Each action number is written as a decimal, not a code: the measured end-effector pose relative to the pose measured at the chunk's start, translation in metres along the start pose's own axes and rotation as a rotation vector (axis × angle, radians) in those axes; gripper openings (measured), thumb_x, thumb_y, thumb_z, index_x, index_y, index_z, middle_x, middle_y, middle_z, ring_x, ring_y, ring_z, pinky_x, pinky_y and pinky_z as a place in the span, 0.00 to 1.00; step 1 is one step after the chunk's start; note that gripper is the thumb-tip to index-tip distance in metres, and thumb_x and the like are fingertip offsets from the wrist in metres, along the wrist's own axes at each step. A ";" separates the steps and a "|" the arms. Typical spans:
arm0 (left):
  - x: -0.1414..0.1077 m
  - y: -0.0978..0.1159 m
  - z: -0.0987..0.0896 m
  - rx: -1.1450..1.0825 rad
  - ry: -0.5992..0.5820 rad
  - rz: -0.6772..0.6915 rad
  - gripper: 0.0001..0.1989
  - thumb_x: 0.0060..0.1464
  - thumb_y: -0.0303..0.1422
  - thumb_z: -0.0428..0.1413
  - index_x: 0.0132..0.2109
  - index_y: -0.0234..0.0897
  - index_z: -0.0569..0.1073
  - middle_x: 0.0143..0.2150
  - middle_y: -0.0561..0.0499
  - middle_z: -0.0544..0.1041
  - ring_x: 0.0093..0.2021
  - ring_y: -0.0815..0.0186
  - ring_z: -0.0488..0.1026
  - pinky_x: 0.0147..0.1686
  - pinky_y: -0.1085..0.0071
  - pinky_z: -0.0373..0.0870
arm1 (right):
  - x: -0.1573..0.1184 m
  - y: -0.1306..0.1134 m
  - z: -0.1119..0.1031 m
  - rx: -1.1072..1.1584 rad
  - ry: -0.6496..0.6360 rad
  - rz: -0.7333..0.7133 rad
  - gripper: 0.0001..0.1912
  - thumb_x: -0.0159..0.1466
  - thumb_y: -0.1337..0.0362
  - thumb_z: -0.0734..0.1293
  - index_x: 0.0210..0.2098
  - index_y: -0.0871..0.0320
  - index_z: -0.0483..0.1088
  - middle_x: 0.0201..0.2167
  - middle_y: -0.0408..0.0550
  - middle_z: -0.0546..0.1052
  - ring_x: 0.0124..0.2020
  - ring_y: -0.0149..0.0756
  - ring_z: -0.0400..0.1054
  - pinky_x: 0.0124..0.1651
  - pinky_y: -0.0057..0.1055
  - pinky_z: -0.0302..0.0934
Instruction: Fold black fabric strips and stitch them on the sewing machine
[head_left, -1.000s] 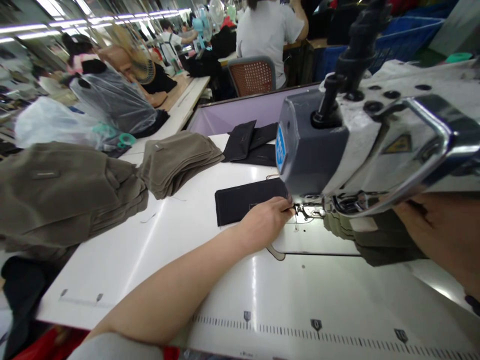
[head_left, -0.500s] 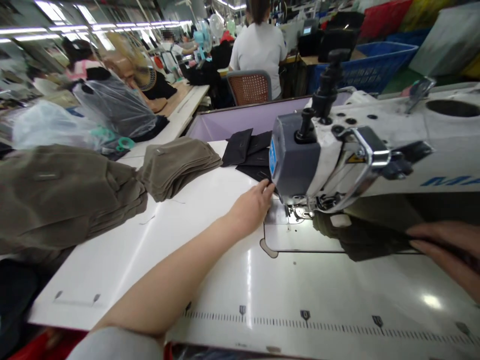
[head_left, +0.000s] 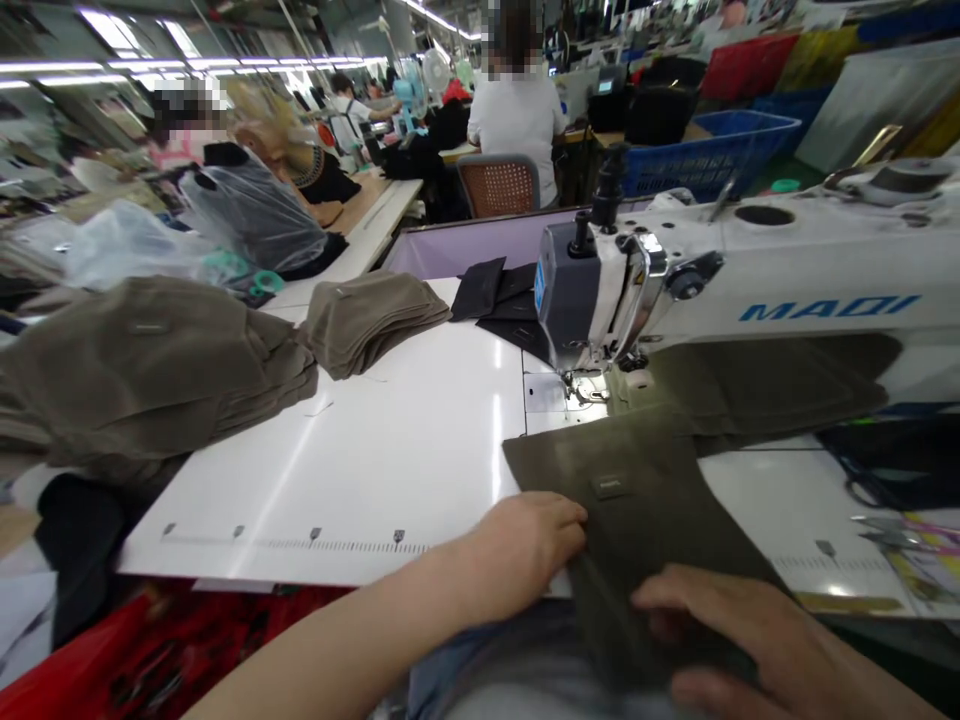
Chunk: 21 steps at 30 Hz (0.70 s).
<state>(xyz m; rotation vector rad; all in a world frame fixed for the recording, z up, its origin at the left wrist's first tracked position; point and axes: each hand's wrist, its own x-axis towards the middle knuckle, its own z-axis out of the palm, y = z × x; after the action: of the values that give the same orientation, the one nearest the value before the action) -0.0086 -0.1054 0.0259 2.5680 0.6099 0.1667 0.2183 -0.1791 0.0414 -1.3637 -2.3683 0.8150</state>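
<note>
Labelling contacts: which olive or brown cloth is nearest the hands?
The olive cloth in front of the sewing machine; the left hand touches its edge, the right hand overlaps it. Brown piles lie farther left; other olive cloth sits under the machine's arm.

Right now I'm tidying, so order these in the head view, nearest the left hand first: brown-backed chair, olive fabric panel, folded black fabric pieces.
1. Olive fabric panel: touching the left hand.
2. Folded black fabric pieces: far side of the white table.
3. Brown-backed chair: beyond the table.
</note>
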 end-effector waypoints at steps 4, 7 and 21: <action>-0.051 -0.022 -0.013 -0.395 0.236 -0.257 0.08 0.53 0.25 0.48 0.34 0.35 0.72 0.48 0.46 0.73 0.46 0.66 0.71 0.45 0.70 0.69 | -0.010 0.034 0.000 -0.040 -0.091 0.011 0.42 0.43 0.46 0.71 0.56 0.44 0.60 0.54 0.47 0.66 0.52 0.49 0.62 0.50 0.42 0.62; -0.069 -0.028 -0.012 -0.619 0.457 -0.446 0.09 0.55 0.30 0.48 0.37 0.35 0.73 0.46 0.46 0.73 0.45 0.64 0.72 0.44 0.68 0.70 | 0.006 0.036 0.004 0.018 -0.064 0.053 0.37 0.48 0.50 0.70 0.56 0.47 0.60 0.54 0.49 0.66 0.52 0.48 0.62 0.50 0.42 0.61; -0.079 -0.036 0.008 -0.518 0.687 -0.771 0.31 0.55 0.32 0.50 0.62 0.35 0.46 0.33 0.52 0.74 0.32 0.67 0.73 0.36 0.68 0.72 | 0.065 0.022 0.037 0.084 0.422 0.366 0.23 0.60 0.58 0.59 0.52 0.58 0.53 0.18 0.36 0.68 0.19 0.32 0.65 0.25 0.27 0.58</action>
<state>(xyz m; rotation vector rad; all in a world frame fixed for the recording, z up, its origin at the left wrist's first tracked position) -0.0918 -0.1166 0.0003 1.5961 1.5158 0.8197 0.1813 -0.1265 -0.0032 -1.7596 -1.7771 0.6256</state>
